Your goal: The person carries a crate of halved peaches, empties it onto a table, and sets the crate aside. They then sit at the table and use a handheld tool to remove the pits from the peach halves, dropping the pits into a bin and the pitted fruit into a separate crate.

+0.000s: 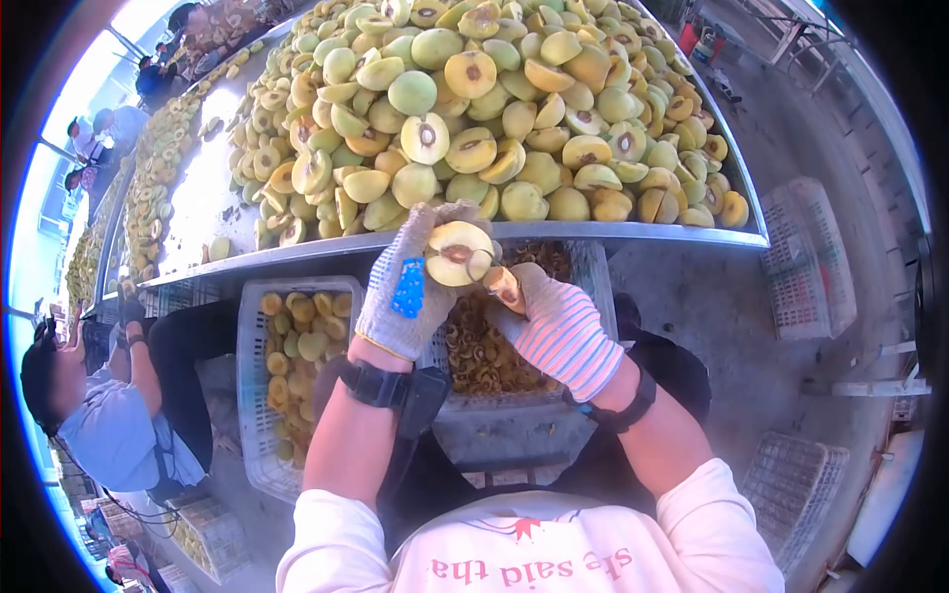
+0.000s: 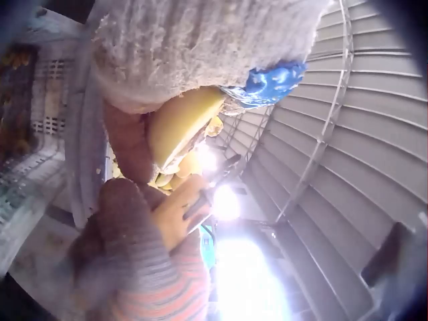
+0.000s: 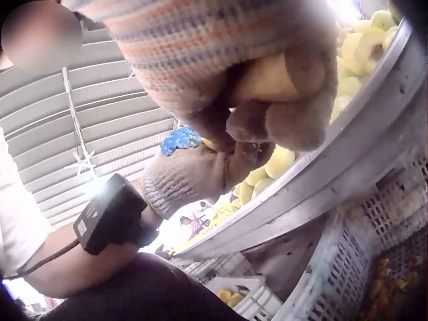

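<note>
My gloved left hand (image 1: 410,282) holds a yellow-green peach half (image 1: 455,252), its cut face up and the brown centre showing. In the left wrist view the same peach half (image 2: 180,127) sits between fingers and thumb. My right hand (image 1: 559,321), in a striped glove, grips a short tool by its pale wooden-looking handle (image 3: 267,80), close beside the fruit. The tool's working end is mostly hidden. Just beyond the hands, a large heap of halved peaches (image 1: 470,74) covers the metal table (image 1: 643,231).
Below the hands stands a crate of brown scraps (image 1: 494,346). Left of it is a white crate (image 1: 253,395) of peach halves. Another person (image 1: 119,405) sits at the left. Further crates (image 1: 806,257) stand on the floor at right.
</note>
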Demonstrator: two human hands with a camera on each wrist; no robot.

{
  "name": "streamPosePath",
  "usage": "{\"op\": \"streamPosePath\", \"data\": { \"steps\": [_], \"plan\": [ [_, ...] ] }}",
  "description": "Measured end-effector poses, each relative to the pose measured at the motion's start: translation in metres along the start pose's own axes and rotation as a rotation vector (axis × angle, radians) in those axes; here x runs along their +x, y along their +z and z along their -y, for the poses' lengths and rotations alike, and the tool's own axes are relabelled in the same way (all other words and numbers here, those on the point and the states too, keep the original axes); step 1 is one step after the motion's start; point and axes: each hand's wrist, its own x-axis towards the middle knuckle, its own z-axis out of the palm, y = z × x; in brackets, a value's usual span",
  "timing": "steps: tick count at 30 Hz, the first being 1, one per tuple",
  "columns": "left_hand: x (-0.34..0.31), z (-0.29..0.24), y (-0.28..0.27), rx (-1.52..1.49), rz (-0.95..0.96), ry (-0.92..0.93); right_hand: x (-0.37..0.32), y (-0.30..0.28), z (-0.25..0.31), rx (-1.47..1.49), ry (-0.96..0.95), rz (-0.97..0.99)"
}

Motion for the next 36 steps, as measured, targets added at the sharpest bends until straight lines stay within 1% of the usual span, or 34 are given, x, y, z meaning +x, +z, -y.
{"op": "streamPosePath", "data": {
  "steps": [3, 4, 7, 9, 10, 14, 16, 18, 20, 23, 26, 29, 31, 34, 35, 36],
  "plan": [
    [-0.001, 0.008, 0.0, 0.11, -0.05, 0.036, 0.002, -0.002, 0.0, -0.117, -0.054, -0.005],
    [0.0, 0.008, -0.001, 0.102, 0.001, 0.009, 0.003, -0.003, 0.002, -0.119, -0.015, 0.029],
    [0.002, 0.013, 0.001, 0.36, 0.067, 0.099, 0.006, -0.002, 0.001, -0.135, 0.031, 0.053],
    [-0.002, 0.012, 0.002, 0.917, 0.131, 0.339, 0.009, -0.007, 0.006, -0.208, 0.095, 0.123],
    [-0.004, 0.013, 0.005, 0.911, 0.122, 0.345, 0.01, -0.009, 0.007, -0.244, 0.126, 0.16],
    [-0.007, 0.009, 0.004, 0.941, 0.107, 0.344, 0.011, -0.007, 0.006, -0.293, 0.147, 0.191],
    [-0.006, 0.011, -0.003, 0.971, 0.109, 0.426, 0.01, -0.005, 0.01, -0.303, 0.18, 0.215],
    [-0.005, 0.011, -0.005, 1.005, 0.092, 0.436, 0.01, -0.003, 0.014, -0.257, 0.221, 0.253],
    [-0.005, 0.01, -0.003, 1.045, 0.056, 0.371, 0.009, 0.002, 0.017, -0.225, 0.243, 0.273],
    [0.0, 0.016, -0.012, 1.172, 0.062, 0.446, 0.006, 0.006, 0.015, -0.227, 0.232, 0.265],
    [0.0, 0.013, -0.016, 1.556, 0.115, 0.574, 0.007, 0.003, 0.009, -0.285, 0.171, 0.226],
    [-0.003, 0.006, -0.008, 1.266, 0.139, 0.319, 0.005, 0.008, 0.001, -0.314, 0.127, 0.202],
    [-0.003, 0.005, -0.008, 1.289, 0.175, 0.31, 0.002, 0.009, 0.0, -0.306, 0.117, 0.222],
    [-0.001, -0.001, -0.012, 1.315, 0.224, 0.25, 0.004, 0.004, 0.007, -0.251, 0.183, 0.343],
    [0.0, 0.0, -0.012, 1.31, 0.24, 0.235, 0.003, 0.003, 0.005, -0.18, 0.194, 0.289],
    [0.001, 0.006, -0.011, 0.776, 0.094, 0.121, 0.001, 0.006, 0.001, -0.103, 0.204, 0.235]
  ]
}}
